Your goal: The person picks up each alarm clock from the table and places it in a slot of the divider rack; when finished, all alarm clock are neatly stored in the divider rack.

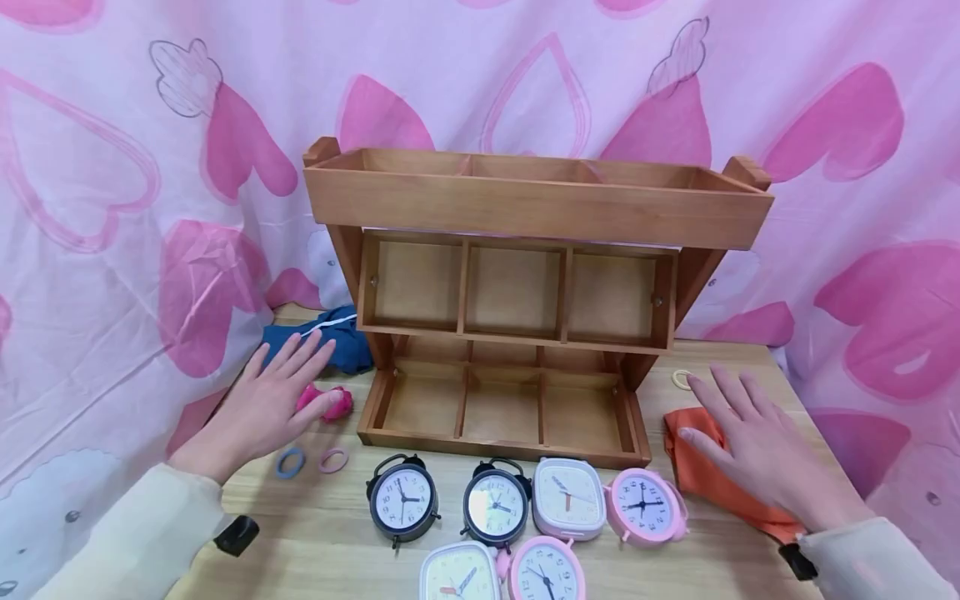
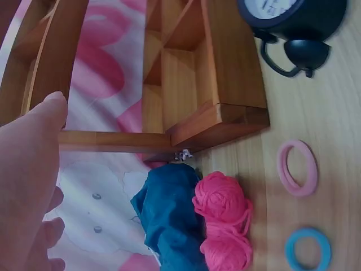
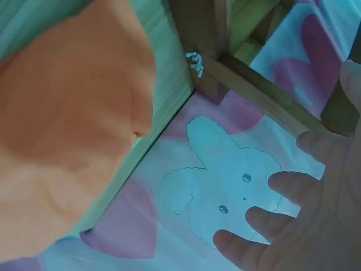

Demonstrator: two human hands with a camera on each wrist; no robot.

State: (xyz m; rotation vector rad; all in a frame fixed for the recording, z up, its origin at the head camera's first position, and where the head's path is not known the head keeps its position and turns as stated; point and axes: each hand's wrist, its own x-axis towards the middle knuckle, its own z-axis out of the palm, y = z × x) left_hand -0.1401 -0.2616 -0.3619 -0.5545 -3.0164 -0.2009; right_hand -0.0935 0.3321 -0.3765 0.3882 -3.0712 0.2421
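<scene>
My left hand [image 1: 279,398] is open with its fingers spread flat, at the left of the wooden organizer [image 1: 525,208]. Its thumb lies next to a pink yarn ball [image 1: 332,403], and a blue cloth [image 1: 337,343] sits just beyond its fingertips. The left wrist view shows the yarn ball [image 2: 223,220] against the blue cloth [image 2: 169,220], with the hand [image 2: 28,186] apart from both. My right hand [image 1: 750,437] is open too, spread over an orange cloth [image 1: 701,475] at the organizer's right. In the right wrist view the orange cloth [image 3: 67,141] fills the left and the fingers [image 3: 282,186] hold nothing.
Several alarm clocks, black [image 1: 402,498], white [image 1: 567,497] and pink [image 1: 643,505], stand in front of the organizer's bottom tray [image 1: 502,446]. A blue hair tie [image 1: 289,462] and a pink one [image 1: 333,459] lie near my left hand. A pale ring [image 1: 681,379] lies by my right fingertips. A pink heart curtain [image 1: 112,208] hangs behind.
</scene>
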